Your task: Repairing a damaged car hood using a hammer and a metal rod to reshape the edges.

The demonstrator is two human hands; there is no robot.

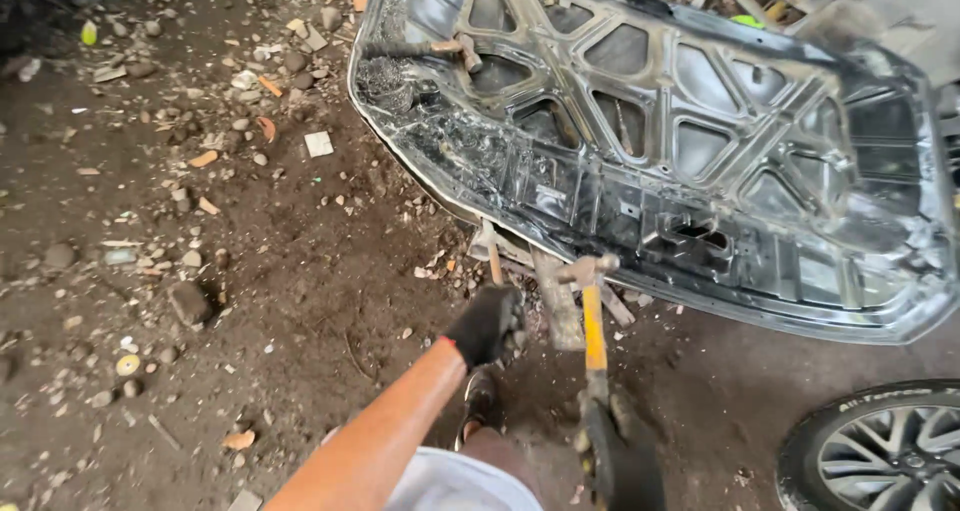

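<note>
Yellow-handled hammer (594, 321) in right hand (625, 466), head touching hood (700, 131) edge.

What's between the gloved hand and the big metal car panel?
In the head view, a thin rod or chisel sticks up from the left hand to the panel edge, with bits of scrap wood beside it.

We see the hood panel (660, 141) lying on the ground (250, 271), far and right. Our left hand (485, 323) sits just left of the hammer (594, 321), both before the panel's near edge. A wheel (885, 446) lies at the near right.
</note>
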